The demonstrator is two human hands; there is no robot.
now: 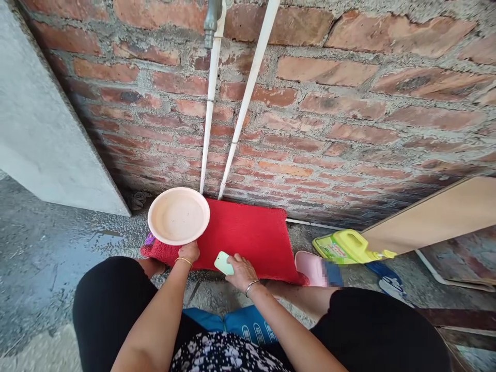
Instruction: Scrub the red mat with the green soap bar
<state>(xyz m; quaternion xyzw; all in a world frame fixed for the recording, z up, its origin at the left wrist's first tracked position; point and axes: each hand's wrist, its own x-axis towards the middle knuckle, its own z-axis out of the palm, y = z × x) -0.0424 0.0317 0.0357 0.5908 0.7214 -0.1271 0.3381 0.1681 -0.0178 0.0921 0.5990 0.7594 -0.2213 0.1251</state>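
Note:
My left hand [188, 252] grips the near rim of a pale pink bowl [178, 215] and holds it tilted over the left end of a red mat [251, 235]. The bowl's inside faces me and looks empty. My right hand [241, 270] holds a light green sponge [223, 262] just above the mat's near edge, a short way right of the bowl. Both wrists wear thin bangles. I am squatting, with my knees in black trousers on either side.
A brick wall [349, 103] stands right behind the mat, with a tap [211, 20] and two white pipes [248, 93] running down it. A yellow-green detergent jug [346, 247] lies to the right beside a pink slipper [311, 268] and a leaning board [437, 214]. The concrete floor [46, 243] at left is wet.

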